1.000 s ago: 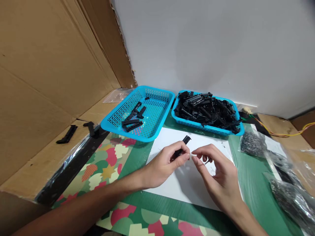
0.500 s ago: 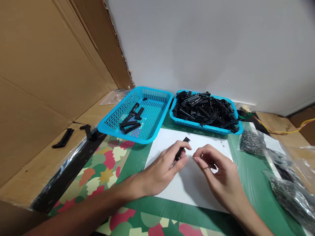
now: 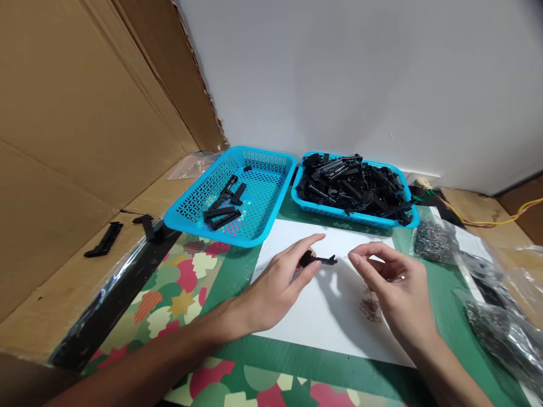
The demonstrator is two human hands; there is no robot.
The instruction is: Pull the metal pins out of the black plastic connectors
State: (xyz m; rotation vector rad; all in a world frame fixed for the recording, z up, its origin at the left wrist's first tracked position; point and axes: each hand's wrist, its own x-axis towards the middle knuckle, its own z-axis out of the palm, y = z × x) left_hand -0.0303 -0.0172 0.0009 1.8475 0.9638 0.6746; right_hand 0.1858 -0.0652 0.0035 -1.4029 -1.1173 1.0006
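Left grip [image 3: 278, 288]: thumb and curled fingers closed on a black part [image 3: 326, 260], index finger stretched out clear of it. Part sits at the fingertips, its notched end sticking out toward the right grip [image 3: 401, 288]. Right grip: thumb and index pinched together on a thin wire [image 3: 345, 257], very fine, exact shape too small to tell. Something small and shiny shows at its curled fingers, can't tell what. Wire and part are apart, small gap between them.

White paper [image 3: 305, 330] on the bench [image 3: 441, 328], under both grips. Pile of small springs [image 3: 370, 311] on the paper, just left of the right palm.

Beyond and left of left grip: blue basket [image 3: 259, 239] with a few black parts inside. Beyond right grip: second blue basket [image 3: 345, 213], heaped with black parts. Right of right grip: two clear bags of small metal bits, one farther off [image 3: 433, 244], one nearer [image 3: 498, 339]. Well left of left grip: two loose black parts, one on cardboard [image 3: 104, 240], other beside it [image 3: 147, 227].
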